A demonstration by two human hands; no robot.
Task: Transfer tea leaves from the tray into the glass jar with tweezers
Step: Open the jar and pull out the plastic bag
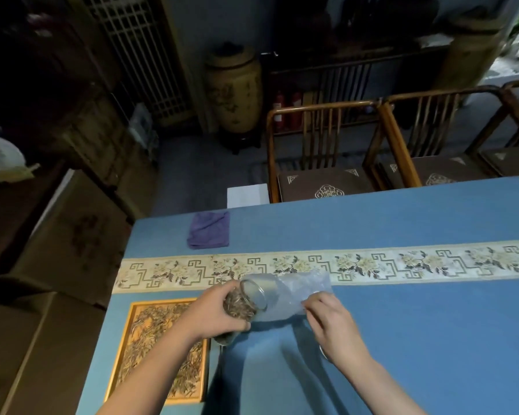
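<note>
My left hand grips a glass jar partly full of tea leaves, tilted on its side with its mouth toward the right. The jar's mouth sits inside a clear plastic bag lying on the blue table. My right hand pinches the near edge of that bag. A yellow-framed tray spread with tea leaves lies at the table's near left, partly under my left forearm. No tweezers are clearly visible.
A folded purple cloth lies at the far left of the blue table. A patterned cream runner crosses the table. Wooden chairs stand beyond the far edge. The table's left edge drops to cardboard boxes.
</note>
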